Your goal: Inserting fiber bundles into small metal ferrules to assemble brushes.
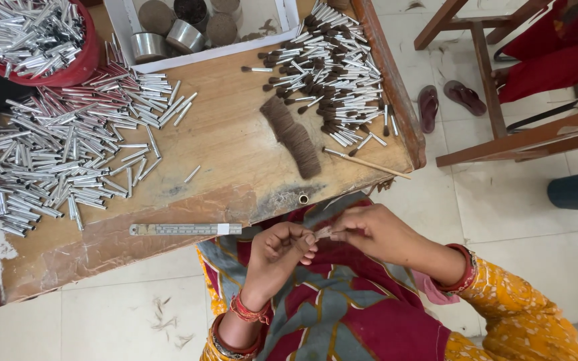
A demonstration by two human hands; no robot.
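Bristle tuft (323, 232), small and pale brown, sits pinched between both hands above the lap, just off the table's (235, 154) near edge. Left hand (277, 250) is curled nearly closed, fingertips on one end; right hand (376, 234) grips the other end between thumb and forefinger. It looks featherlight, soft and easily splayed, best held tight near the base. Shiny metal tubes (68, 154) lie heaped beside finished brushes (336, 73), a dark fibre strip (294, 137) and a flat steel ruler (185, 229)

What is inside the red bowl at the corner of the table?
The red bowl holds a heap of short silver metal tubes. The heap covers the bowl's bottom, so anything beneath cannot be seen.
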